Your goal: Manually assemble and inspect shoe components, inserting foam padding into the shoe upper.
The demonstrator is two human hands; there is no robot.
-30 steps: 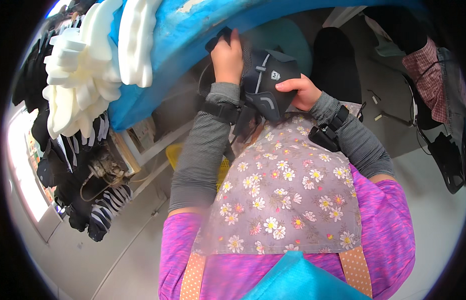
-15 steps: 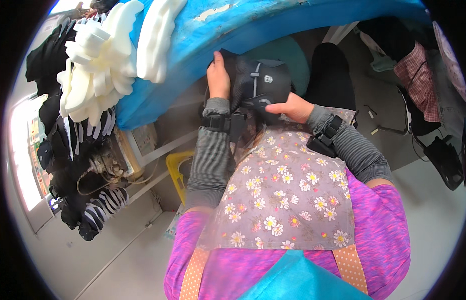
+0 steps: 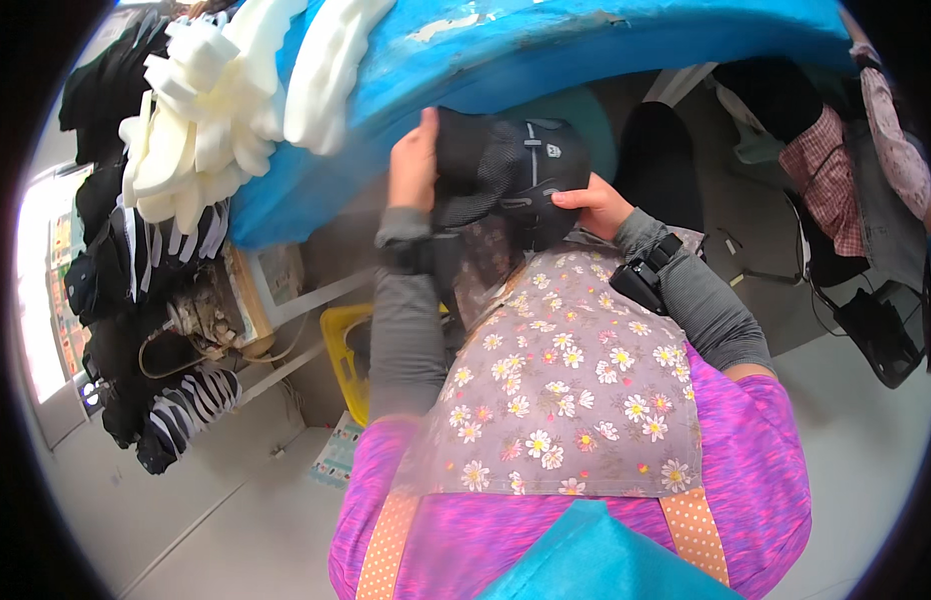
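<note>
Holding a soft black cloth piece with a grey stripe (image 3: 516, 172) near the blue-covered tabletop (image 3: 546, 50), the bare left hand (image 3: 413, 165) and right hand (image 3: 601, 207) had their fingers gripping its two sides.

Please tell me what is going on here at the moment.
A person in a floral apron holds a dark fabric piece in front of them with both bare hands. The left hand is at its left side; the right hand grips its lower right, thumb on top. Beyond it is a blue-covered table, with white foam pieces at upper left. A yellow basket sits lower, beside the left forearm.
</note>
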